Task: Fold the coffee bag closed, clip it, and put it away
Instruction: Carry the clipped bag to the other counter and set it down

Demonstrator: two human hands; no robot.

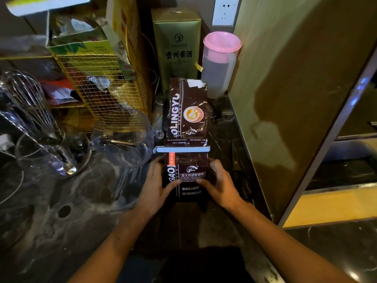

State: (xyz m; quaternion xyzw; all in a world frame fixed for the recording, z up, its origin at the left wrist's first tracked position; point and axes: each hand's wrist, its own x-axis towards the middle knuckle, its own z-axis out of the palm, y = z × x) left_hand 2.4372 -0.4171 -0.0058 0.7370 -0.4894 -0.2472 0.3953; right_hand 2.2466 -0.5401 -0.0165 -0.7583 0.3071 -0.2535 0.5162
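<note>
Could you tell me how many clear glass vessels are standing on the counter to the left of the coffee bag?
2: a glass pitcher just left of the coffee bag, and a glass holding a whisk farther left. Clutter may hide others.

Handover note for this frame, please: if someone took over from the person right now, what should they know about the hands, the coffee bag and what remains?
Left hand: gripping the coffee bag at its lower left, fingers on the front.
Right hand: gripping the lower right the same way.
Bag: held over the dark countertop, in front of the green box and the pink-lidded pitcher.
Done: the blue clip is clamped across the bag; the upper part extends flat above it.
Left: put the bag away.
</note>
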